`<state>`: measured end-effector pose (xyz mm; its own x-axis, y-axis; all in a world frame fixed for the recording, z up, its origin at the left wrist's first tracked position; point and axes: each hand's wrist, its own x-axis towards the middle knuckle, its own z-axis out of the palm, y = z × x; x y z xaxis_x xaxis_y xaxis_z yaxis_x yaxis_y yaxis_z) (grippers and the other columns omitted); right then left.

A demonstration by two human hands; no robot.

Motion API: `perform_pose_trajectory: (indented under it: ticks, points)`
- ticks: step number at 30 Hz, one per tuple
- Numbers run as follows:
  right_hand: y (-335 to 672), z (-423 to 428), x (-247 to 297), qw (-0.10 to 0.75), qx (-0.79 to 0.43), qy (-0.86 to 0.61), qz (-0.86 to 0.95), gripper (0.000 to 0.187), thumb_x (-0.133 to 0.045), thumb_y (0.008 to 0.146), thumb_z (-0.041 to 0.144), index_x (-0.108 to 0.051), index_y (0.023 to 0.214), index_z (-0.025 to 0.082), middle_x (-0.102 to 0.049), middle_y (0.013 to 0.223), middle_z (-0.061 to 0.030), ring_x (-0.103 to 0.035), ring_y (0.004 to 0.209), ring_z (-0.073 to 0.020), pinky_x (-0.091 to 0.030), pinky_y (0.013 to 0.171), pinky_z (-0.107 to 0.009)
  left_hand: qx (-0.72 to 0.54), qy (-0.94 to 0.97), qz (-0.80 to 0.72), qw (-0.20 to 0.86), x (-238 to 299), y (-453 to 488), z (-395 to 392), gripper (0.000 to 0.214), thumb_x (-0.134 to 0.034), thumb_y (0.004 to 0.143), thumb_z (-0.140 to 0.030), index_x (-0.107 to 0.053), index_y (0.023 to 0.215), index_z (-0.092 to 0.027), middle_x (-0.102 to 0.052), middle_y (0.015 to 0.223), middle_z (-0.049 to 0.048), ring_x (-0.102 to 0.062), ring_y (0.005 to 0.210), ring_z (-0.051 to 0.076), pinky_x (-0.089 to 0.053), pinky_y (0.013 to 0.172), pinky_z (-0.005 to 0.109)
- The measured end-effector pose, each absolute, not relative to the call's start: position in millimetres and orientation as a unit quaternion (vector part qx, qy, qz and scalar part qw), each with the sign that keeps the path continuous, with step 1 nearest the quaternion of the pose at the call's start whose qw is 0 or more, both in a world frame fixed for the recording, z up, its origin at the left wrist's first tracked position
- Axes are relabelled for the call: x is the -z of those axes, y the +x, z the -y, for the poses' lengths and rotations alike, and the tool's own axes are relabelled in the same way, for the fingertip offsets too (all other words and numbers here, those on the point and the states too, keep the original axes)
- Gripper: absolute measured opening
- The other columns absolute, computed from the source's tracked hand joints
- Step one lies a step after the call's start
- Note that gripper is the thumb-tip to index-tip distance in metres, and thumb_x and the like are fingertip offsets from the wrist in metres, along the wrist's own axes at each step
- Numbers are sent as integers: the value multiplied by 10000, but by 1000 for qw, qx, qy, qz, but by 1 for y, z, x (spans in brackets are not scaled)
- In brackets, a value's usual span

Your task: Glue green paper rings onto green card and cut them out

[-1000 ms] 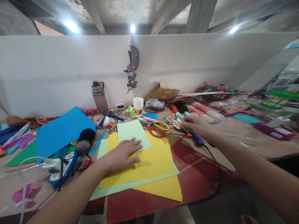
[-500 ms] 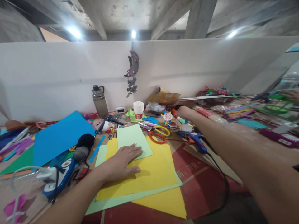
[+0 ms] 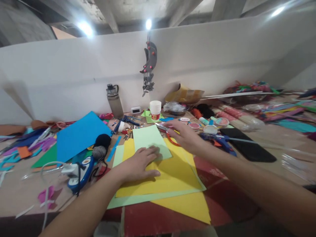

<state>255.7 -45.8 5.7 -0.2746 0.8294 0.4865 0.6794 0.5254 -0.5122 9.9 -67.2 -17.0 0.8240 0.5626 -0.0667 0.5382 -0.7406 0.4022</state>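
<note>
My left hand point(image 3: 140, 163) lies flat with fingers spread on a stack of yellow paper point(image 3: 172, 174), its fingertips on the lower edge of a small pale green sheet point(image 3: 148, 138). My right hand point(image 3: 184, 133) reaches in from the right with fingers stretched out and nothing visibly in it. It is over a pair of scissors point(image 3: 161, 126) with red and yellow handles, which it largely hides; whether it touches them I cannot tell. A larger pale green sheet point(image 3: 128, 201) shows under the yellow stack.
A blue sheet point(image 3: 79, 135), two yarn balls point(image 3: 101, 146) and a blue-and-white device point(image 3: 82, 171) lie at left. A bottle point(image 3: 115, 102) and paper cup point(image 3: 155, 109) stand by the back wall. A blue glue gun point(image 3: 222, 141) and a black flat case point(image 3: 247, 148) sit at right amid craft clutter.
My right hand has drawn back from the far right clutter and come left over the scissors. The left hand stays pressed on the papers. The view has shifted.
</note>
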Motion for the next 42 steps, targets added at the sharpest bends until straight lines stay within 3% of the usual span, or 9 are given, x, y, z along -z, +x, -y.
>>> perform_pose_trajectory:
  ticks: [3, 6, 9, 13, 20, 23, 27, 31, 42]
  points:
    - [231, 71, 16, 282, -142, -414, 854, 522, -349, 953, 432, -420, 1422, 214, -415, 1480, -107, -368, 1363, -255, -337, 1089, -453, -48, 924, -304, 226, 13, 10, 67, 681, -499, 842, -591, -423, 1411, -226, -374, 1504, 93, -324, 1383, 283, -257, 1136, 427]
    - [226, 84, 36, 177, -145, -408, 884, 704, -355, 930, 544, -260, 1505, 149, -194, 1566, -141, -166, 1440, -277, -233, 1143, -486, -81, 893, -367, 247, 11, 6, 65, 646, -372, 910, -567, -366, 1438, -194, -393, 1491, 106, -394, 1344, 252, -315, 1110, 394]
    - [231, 91, 47, 99, -137, -425, 889, 803, -288, 913, 631, -242, 1504, 89, -155, 1560, -187, -107, 1443, -299, -179, 1152, -512, -26, 892, -393, 221, 13, -1, 62, 688, -238, 930, -593, -338, 1458, -164, -249, 1556, 106, -242, 1429, 246, -199, 1168, 404]
    - [237, 94, 43, 49, -151, -434, 887, 857, -210, 906, 666, -213, 1504, 52, -122, 1564, -192, -71, 1447, -288, -131, 1168, -487, 52, 919, -348, 180, 20, -9, 60, 803, -234, 895, -661, -162, 1514, -153, -38, 1585, 93, -37, 1466, 238, -84, 1189, 406]
    - [214, 72, 23, 119, -139, -432, 883, 831, -196, 923, 639, -124, 1521, 66, -28, 1584, -158, 40, 1452, -240, -55, 1180, -457, 52, 930, -338, 134, 28, -9, 63, 844, -232, 881, -682, -67, 1523, -161, 53, 1576, 99, 34, 1461, 264, -50, 1184, 440]
    - [196, 57, 25, 145, -166, -415, 883, 805, -157, 933, 625, -94, 1526, 85, -21, 1587, -145, 43, 1453, -218, -74, 1180, -443, 50, 930, -341, 125, 29, -9, 64, 872, -248, 873, -690, -103, 1519, -123, -6, 1576, 144, 3, 1460, 287, -71, 1183, 449]
    - [187, 42, 41, 134, -186, -441, 868, 800, -114, 941, 607, -122, 1517, 52, -64, 1581, -166, 4, 1456, -239, -59, 1174, -467, 41, 934, -335, 115, 28, -10, 64, 870, -242, 880, -680, -136, 1511, -90, -94, 1572, 167, -35, 1462, 284, -84, 1183, 456]
    - [191, 34, 59, 135, -177, -432, 874, 772, -56, 954, 569, -123, 1516, 44, -99, 1582, -152, -23, 1459, -217, -62, 1178, -430, 44, 927, -351, 123, 27, -11, 64, 881, -235, 876, -684, -97, 1515, -93, -40, 1575, 156, -18, 1460, 276, -92, 1186, 444]
    - [187, 31, 63, 112, -118, -445, 881, 806, -144, 937, 614, -180, 1509, 48, -127, 1574, -156, -69, 1455, -266, -92, 1170, -462, 31, 925, -376, 53, 42, -18, 67, 885, -257, 868, -692, -85, 1516, -114, -5, 1575, 131, 18, 1462, 258, -75, 1186, 435]
